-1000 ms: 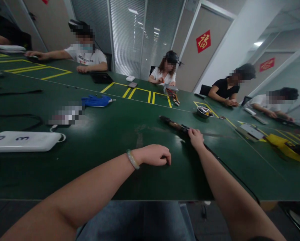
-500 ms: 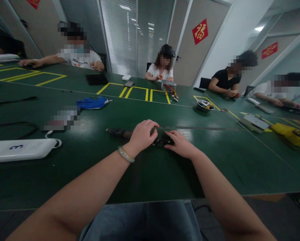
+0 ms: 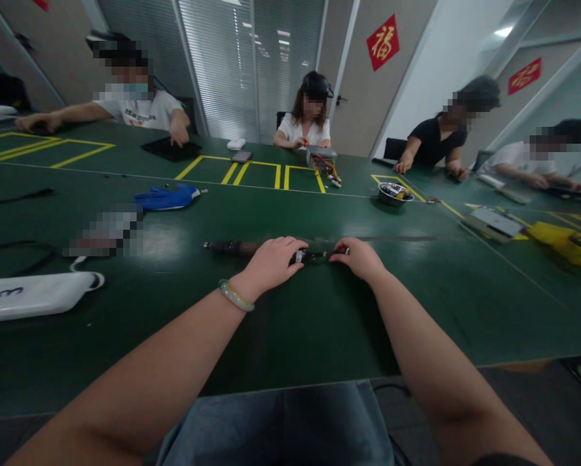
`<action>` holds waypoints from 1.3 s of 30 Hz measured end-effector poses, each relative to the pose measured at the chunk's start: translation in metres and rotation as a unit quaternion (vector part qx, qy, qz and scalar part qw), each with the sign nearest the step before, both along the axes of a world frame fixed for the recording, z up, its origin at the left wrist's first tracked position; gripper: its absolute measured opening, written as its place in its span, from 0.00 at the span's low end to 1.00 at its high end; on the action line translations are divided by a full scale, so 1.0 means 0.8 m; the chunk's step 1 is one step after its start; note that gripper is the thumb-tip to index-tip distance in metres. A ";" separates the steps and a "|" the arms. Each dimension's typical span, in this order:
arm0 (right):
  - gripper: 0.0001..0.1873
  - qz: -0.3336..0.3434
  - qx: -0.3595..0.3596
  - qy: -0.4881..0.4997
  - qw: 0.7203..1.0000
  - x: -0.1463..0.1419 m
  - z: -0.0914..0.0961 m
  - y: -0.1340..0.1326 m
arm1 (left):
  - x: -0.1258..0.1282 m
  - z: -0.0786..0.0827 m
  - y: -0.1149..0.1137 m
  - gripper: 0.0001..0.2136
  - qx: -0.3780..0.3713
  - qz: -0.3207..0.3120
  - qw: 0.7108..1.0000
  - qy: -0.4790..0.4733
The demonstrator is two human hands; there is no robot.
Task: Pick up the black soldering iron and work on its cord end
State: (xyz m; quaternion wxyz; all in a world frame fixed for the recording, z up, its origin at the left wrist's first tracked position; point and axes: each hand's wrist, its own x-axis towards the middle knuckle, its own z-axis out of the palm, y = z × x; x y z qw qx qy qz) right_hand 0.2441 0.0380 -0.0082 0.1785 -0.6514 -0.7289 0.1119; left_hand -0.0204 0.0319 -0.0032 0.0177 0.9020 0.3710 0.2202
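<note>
A long dark tool [image 3: 225, 248] lies crosswise on a green table [image 3: 319, 343], tip to the left, as a person's left hand [image 3: 277, 259] curls over its body, fingers wrapped around it. The right hand [image 3: 361, 257] pinches its other end between thumb and fingers. Beyond lie a blue glove [image 3: 167, 197], left, and a metal bowl [image 3: 394, 195], right; across the table, a co-worker [image 3: 304, 126] sits behind a wired metal box [image 3: 321, 156].
</note>
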 end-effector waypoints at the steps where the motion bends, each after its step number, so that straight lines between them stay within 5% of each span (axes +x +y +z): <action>1: 0.14 0.006 0.003 0.003 1.000 0.000 0.001 0.002 | 0.000 -0.001 0.002 0.19 0.001 0.002 1.000 0.004; 7: 0.16 0.008 0.052 -0.032 0.998 0.004 0.028 -0.021 | -0.002 0.002 0.003 0.20 -0.004 0.002 1.000 0.025; 12: 0.15 0.032 -0.082 -0.108 0.990 0.006 0.040 -0.046 | -0.007 0.007 0.002 0.20 -0.007 0.010 0.999 0.045; 17: 0.06 0.065 -0.097 -0.138 0.984 -0.009 0.039 -0.055 | -0.007 0.009 -0.003 0.18 0.007 0.019 0.999 0.044; 27: 0.04 0.085 -0.126 -0.028 0.988 -0.021 0.031 -0.054 | 0.016 0.003 -0.010 0.12 0.012 0.009 0.999 0.031; 31: 0.03 -0.027 -0.013 0.009 1.000 -0.025 0.030 -0.049 | 0.020 -0.003 -0.007 0.10 0.022 0.015 0.999 0.040; 35: 0.09 -0.105 0.151 0.084 0.979 -0.027 0.031 -0.041 | 0.021 -0.004 -0.005 0.09 0.027 0.011 0.999 0.045; 39: 0.06 -0.045 0.053 0.068 0.995 -0.024 0.024 -0.032 | 0.020 -0.004 -0.006 0.10 0.027 0.003 0.999 0.042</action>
